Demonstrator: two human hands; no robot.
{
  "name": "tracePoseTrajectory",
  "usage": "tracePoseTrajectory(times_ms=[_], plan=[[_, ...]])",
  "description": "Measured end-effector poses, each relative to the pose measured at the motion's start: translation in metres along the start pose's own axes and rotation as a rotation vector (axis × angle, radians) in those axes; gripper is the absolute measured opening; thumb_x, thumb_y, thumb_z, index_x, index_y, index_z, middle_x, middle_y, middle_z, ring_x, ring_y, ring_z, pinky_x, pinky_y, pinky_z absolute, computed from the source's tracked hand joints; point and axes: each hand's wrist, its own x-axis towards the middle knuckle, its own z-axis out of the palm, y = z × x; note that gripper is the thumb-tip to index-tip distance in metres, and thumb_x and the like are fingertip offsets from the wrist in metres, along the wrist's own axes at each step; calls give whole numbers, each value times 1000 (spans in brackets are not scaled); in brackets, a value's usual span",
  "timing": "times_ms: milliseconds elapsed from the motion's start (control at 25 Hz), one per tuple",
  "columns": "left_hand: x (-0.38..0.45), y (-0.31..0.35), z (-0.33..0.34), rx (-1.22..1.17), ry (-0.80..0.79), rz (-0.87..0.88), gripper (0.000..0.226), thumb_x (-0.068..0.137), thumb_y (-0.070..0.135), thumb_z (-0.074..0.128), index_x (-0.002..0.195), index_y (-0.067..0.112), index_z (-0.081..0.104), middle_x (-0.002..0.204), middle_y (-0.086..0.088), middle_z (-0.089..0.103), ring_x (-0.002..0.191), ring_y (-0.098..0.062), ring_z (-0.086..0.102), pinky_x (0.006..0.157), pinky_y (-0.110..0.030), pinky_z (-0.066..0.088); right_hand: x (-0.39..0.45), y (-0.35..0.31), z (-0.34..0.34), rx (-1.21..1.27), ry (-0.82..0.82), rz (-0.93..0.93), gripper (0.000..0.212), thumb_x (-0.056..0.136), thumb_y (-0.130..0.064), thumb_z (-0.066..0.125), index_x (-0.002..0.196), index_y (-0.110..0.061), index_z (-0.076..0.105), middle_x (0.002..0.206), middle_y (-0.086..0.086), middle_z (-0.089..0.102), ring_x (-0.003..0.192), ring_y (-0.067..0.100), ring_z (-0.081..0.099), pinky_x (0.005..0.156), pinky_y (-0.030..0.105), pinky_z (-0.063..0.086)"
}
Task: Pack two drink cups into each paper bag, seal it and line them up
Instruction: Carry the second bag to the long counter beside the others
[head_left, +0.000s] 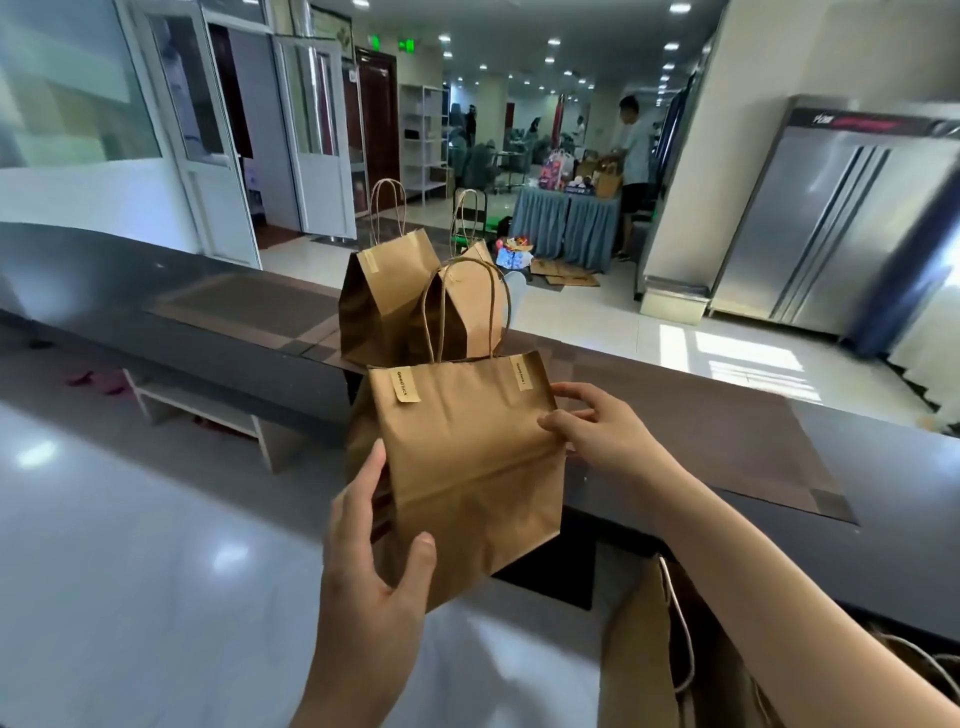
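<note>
**Sealed bag held at frame centre**

Dark table (727, 441) crosses the frame. Left hand (363, 561) grips the paper bag (467, 467) at its lower left corner; right hand (597, 431) pinches its right edge. Contents hidden. Two sealed bags (384, 301) stand behind, overlapping. Lower right, more bags (649, 649) are cut off.

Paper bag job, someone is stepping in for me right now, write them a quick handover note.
Left hand grips the lower left edge of the sealed paper bag; right hand holds its right side. Two sticker strips close its top, and it is held up in front of the dark counter.
Done: two closed bags stand together on the counter behind it.
Left: set this bag down in line with them. More bags wait at lower right; their contents cannot be seen.
</note>
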Motion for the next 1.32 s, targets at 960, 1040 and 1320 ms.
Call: tracePoseTrajectory(times_ms=[960, 1040, 1320], plan=[[88, 3, 95, -56, -205, 99, 79, 84, 18, 59, 148, 56, 31, 152, 25, 36, 144, -3, 34, 114, -34, 37, 157, 17, -40, 346, 278, -6, 19, 94, -13, 65, 110, -22, 72, 115, 0, 68, 113, 17, 62, 93, 47, 59], [95, -8, 104, -63, -228, 83, 80, 85, 19, 60, 148, 57, 29, 154, 26, 33, 145, -1, 32, 115, -33, 35, 171, 23, -41, 362, 286, -3, 21, 94, -11, 64, 110, -21, 72, 116, 1, 68, 113, 17, 62, 95, 48, 58], [111, -36, 131, -50, -291, 50, 84, 88, 16, 61, 151, 56, 22, 157, 32, 21, 147, 5, 20, 118, -39, 34, 211, 42, -42, 385, 185, -28, 34, 97, 0, 54, 124, -15, 69, 124, 6, 66, 120, 23, 62, 103, 47, 54]])
